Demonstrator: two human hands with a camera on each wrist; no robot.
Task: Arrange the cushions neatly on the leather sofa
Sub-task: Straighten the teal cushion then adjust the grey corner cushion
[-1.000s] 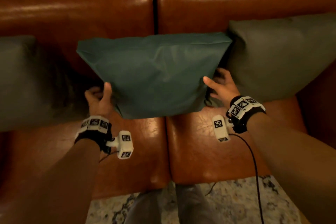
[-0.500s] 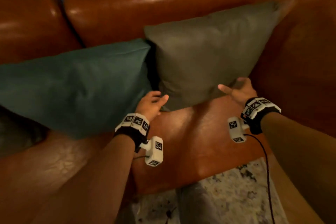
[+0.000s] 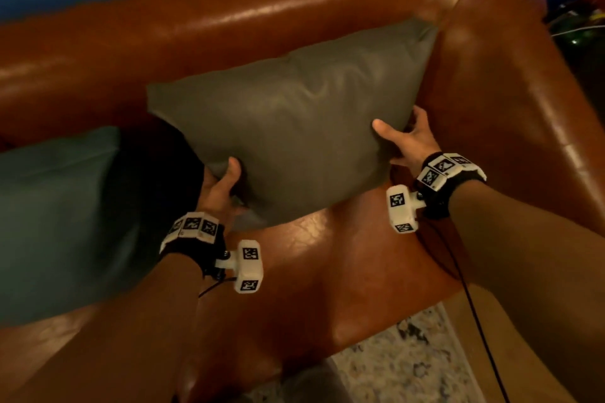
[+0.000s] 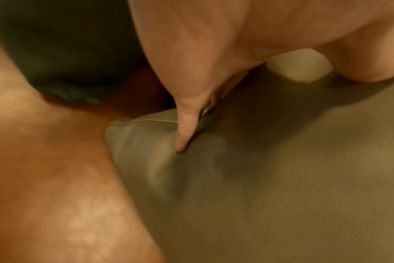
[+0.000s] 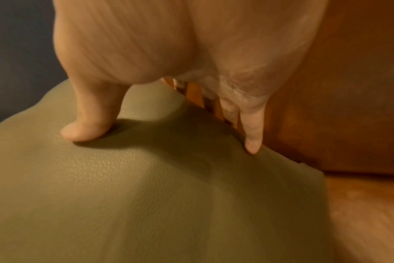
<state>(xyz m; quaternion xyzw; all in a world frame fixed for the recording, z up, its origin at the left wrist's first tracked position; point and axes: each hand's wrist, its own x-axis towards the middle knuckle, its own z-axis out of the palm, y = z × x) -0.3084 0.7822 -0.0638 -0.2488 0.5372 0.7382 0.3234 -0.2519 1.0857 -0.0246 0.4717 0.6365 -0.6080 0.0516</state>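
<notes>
A grey-olive cushion (image 3: 294,127) leans against the backrest in the right corner of the brown leather sofa (image 3: 229,26). My left hand (image 3: 222,186) grips its lower left corner, thumb on the front face and fingers behind. My right hand (image 3: 406,137) grips its right edge the same way, with the thumb pressed on the front. The left wrist view shows a finger pressing into the cushion (image 4: 259,178) near its seamed corner. The right wrist view shows my thumb on the cushion (image 5: 146,195) and fingers along its edge. A teal cushion (image 3: 55,216) stands to the left.
The sofa's right armrest (image 3: 510,101) runs close beside the grey cushion. The bare seat (image 3: 343,271) lies in front of it. A patterned rug (image 3: 402,363) covers the floor below. A black cable (image 3: 474,321) trails from my right wrist.
Both hands left the teal cushion, moved right and took hold of the grey cushion at its left corner and right edge. The head view swung right toward the sofa's corner.
</notes>
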